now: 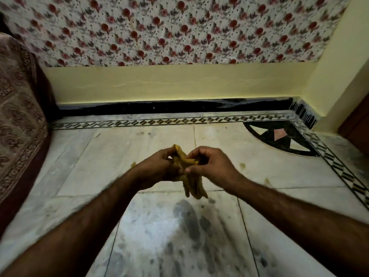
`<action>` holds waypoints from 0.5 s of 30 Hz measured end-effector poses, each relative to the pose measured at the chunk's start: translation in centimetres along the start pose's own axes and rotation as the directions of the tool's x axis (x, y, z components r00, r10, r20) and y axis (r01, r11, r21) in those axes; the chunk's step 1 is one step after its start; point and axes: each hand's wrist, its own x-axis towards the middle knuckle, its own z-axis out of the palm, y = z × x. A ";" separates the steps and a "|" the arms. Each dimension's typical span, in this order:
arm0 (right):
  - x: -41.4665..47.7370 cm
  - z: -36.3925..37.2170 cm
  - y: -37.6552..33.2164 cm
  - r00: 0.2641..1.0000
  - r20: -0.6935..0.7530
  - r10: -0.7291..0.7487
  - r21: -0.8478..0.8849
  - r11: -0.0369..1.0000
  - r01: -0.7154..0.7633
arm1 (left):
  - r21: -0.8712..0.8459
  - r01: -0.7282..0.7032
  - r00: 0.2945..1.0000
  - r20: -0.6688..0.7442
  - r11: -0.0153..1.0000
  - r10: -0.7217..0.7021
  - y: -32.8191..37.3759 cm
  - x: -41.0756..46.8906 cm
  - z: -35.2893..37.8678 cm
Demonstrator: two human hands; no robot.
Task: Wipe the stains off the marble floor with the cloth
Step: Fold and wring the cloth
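Two bare hands meet above the marble floor [269, 246], holding one yellow cloth [189, 176] between them. The left hand [157, 168] has its fingers curled and closed round the cloth's upper part, near the bunched top edge. The right hand [211, 164] pinches the same cloth between thumb and bent fingers, just beside the left hand. The cloth hangs down from the two grips in limp folds, clear of the floor.

On the pale slabs I count three small yellowish stains: one [133, 164] peeping out beside the left wrist, one [242, 166] to the right of the right hand, and one [268, 181] further right by the forearm. One band of dark diamond inlay [159, 121] runs along the far edge, one black fan-shaped inlay [279, 136] fills the corner, and one patterned fabric [18, 116] hangs at the left
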 end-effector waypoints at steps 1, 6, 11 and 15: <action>-0.3 0.8 -0.3 0.999 0.008 -0.034 -0.040 0.999 0.035 | -0.015 -0.008 1.000 -0.006 1.000 0.008 0.2 0.0 -0.1; -1.0 1.9 -2.0 0.993 0.040 -0.115 -0.096 0.988 0.119 | -0.012 0.008 1.000 -0.027 1.000 -0.008 1.7 -0.4 -1.4; -0.1 1.1 -2.6 0.998 0.037 -0.059 0.015 0.998 0.058 | 0.253 0.014 0.998 -0.060 0.967 0.002 3.3 -0.8 -3.4; 1.5 0.2 -2.7 0.999 -0.040 -0.030 -0.077 0.997 0.026 | 0.415 -0.009 0.999 0.050 0.910 -0.013 4.6 -1.9 -4.5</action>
